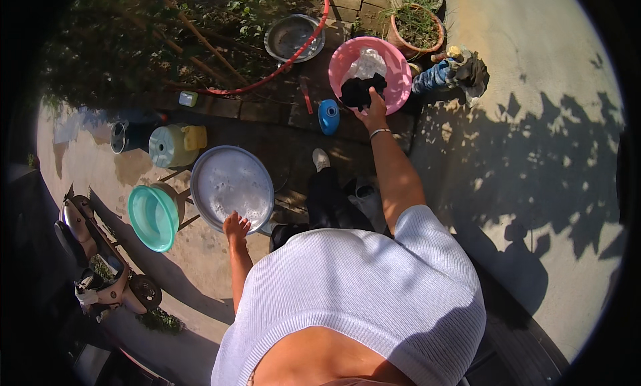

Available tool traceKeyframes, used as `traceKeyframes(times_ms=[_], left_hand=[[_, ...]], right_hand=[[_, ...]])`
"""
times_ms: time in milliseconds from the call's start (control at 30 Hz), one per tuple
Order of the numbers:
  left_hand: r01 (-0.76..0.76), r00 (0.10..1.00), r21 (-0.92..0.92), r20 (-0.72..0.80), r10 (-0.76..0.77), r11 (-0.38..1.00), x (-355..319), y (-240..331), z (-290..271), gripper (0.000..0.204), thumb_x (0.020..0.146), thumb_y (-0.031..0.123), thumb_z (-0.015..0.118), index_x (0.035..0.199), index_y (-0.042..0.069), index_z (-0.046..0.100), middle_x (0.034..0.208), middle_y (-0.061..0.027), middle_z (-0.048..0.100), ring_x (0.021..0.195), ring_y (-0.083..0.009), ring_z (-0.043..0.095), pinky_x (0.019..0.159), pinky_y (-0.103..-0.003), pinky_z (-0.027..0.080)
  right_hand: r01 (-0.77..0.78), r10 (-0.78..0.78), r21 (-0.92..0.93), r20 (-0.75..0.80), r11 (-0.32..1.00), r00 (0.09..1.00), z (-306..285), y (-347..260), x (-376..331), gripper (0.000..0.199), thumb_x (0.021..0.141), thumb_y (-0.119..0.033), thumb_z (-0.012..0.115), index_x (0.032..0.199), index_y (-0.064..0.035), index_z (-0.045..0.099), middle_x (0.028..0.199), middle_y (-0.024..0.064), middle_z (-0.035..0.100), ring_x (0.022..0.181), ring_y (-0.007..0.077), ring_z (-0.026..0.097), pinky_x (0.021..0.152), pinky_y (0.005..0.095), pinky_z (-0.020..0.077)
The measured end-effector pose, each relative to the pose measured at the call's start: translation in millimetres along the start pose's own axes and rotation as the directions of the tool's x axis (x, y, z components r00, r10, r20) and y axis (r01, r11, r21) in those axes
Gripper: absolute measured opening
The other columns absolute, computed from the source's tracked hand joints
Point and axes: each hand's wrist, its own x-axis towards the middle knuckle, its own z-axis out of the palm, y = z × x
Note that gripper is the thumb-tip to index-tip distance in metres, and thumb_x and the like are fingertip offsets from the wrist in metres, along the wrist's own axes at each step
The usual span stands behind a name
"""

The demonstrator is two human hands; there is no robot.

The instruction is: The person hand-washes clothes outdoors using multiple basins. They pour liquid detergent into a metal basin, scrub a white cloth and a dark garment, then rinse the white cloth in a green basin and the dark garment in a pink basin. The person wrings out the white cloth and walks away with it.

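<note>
My right hand [374, 112] reaches forward to a pink basin [394, 59] and grips a black cloth [359, 90] hanging over its near rim. A white cloth [367, 62] lies inside the same basin. My left hand [236, 224] rests with spread fingers on the near rim of a large metal basin [200, 166] filled with soapy water. A teal basin [152, 216] stands tilted just left of it.
A blue bottle [328, 116] lies near the pink basin. An empty metal bowl [292, 36], a red hose [294, 59], a pale green jug [170, 144] and a potted plant [417, 27] stand around. A scooter [100, 266] is parked at the left.
</note>
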Motion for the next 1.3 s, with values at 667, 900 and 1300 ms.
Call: traceKeyframes(times_ms=[667, 900, 1300], left_hand=[[-0.045, 0.995, 0.098, 0.096, 0.035, 0.994, 35.2, 0.9, 60.2, 0.028, 0.087, 0.025, 0.061, 0.106, 0.006, 0.055, 0.09, -0.0083, 0.056, 0.074, -0.0236, 0.06, 0.064, -0.038, 0.055], [-0.171, 0.979, 0.144, 0.134, 0.152, 0.975, 17.0, 15.4, 136.5, 0.021, 0.085, 0.02, 0.06, 0.101, 0.006, 0.059, 0.081, -0.0055, 0.058, 0.064, -0.0171, 0.059, 0.051, -0.03, 0.05], [-0.841, 0.527, 0.465, 0.586, 0.616, 0.278, -12.7, -24.3, 500.0, 0.017, 0.079, 0.008, 0.065, 0.096, 0.003, 0.063, 0.104, -0.0141, 0.058, 0.074, -0.0212, 0.062, 0.067, -0.033, 0.051]], right_hand=[[-0.514, 0.196, -0.471, -0.571, 0.717, 0.797, -341.1, 71.9, -165.4, 0.016, 0.088, -0.023, 0.057, 0.089, -0.0066, 0.055, 0.064, 0.0068, 0.051, 0.046, 0.0179, 0.051, 0.038, 0.0325, 0.0429], [-0.462, 0.187, -0.53, -0.491, 0.711, 0.851, -336.9, 21.1, -92.9, 0.02, 0.087, -0.024, 0.059, 0.096, -0.0061, 0.059, 0.066, 0.0071, 0.055, 0.049, 0.0186, 0.057, 0.041, 0.0309, 0.0471], [0.318, -0.217, -0.944, 0.294, 0.087, 0.931, -204.3, -23.8, 215.9, 0.043, 0.075, -0.028, 0.068, 0.111, -0.0067, 0.06, 0.091, 0.0158, 0.063, 0.09, 0.03, 0.061, 0.078, 0.0384, 0.05]])
